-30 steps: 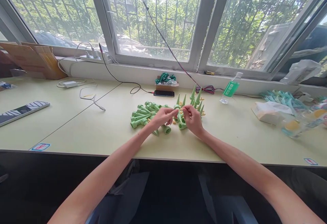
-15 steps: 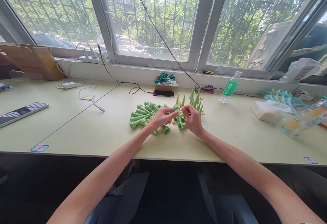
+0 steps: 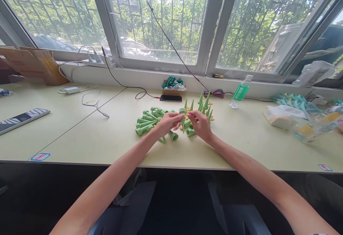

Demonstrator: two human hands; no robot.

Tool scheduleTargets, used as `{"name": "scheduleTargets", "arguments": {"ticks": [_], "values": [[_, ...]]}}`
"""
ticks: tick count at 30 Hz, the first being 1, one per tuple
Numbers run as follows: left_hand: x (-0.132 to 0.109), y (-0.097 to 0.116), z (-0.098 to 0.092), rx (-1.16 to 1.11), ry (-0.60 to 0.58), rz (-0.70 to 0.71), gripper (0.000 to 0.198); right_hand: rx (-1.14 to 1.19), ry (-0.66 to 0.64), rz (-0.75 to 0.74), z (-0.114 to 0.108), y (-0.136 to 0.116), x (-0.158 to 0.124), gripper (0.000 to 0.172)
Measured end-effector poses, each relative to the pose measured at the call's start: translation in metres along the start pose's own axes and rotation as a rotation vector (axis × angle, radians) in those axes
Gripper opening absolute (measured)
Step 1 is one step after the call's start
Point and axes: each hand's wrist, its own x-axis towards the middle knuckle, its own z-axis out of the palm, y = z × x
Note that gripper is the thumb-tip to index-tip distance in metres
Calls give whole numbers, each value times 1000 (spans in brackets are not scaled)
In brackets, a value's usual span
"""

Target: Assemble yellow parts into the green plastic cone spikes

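My left hand point(image 3: 170, 121) is closed on a green plastic watering spike point(image 3: 183, 122), its wide collar up and its point down. Close beside it, my right hand point(image 3: 200, 123) has its thumb and forefinger pinched at the spike's side; what sits between those fingertips is too small to make out. Left of my hands lies a pile of green spikes point(image 3: 147, 121) with ribbed collars. Behind my right hand, several spikes point(image 3: 205, 102) stand point up with small yellow pieces on them. A loose spike point(image 3: 174, 136) shows its round open end under my left hand.
At the back are a black phone point(image 3: 170, 98) and a small cardboard box point(image 3: 173, 86) with green material. A water bottle point(image 3: 241, 92) stands right of the upright spikes. Farther right lies a tissue pack point(image 3: 282, 117). White cables point(image 3: 93, 103) lie on the left.
The spike in my left hand has shifted slightly left and toward me, and its point now hangs more plainly downward. My right hand stays close beside it, fingers still pinched.
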Motion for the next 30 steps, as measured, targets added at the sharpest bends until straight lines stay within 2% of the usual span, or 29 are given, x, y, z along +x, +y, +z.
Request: {"name": "scheduleTargets", "arguments": {"ticks": [7, 19, 24, 30], "values": [[-2, 4, 0, -62, -31, -15, 36, -34, -27, -45, 0, 2, 1, 22], [1, -2, -3, -5, -68, -7, 40, -50, -55, -75, 2, 10, -3, 24], [0, -1, -1, 98, -67, 38, 41, -16, -58, -15, 1, 8, -3, 28], [-2, -2, 3, 326, -18, 122, 41, 65, -90, 108, 0, 4, -4, 33]]}}
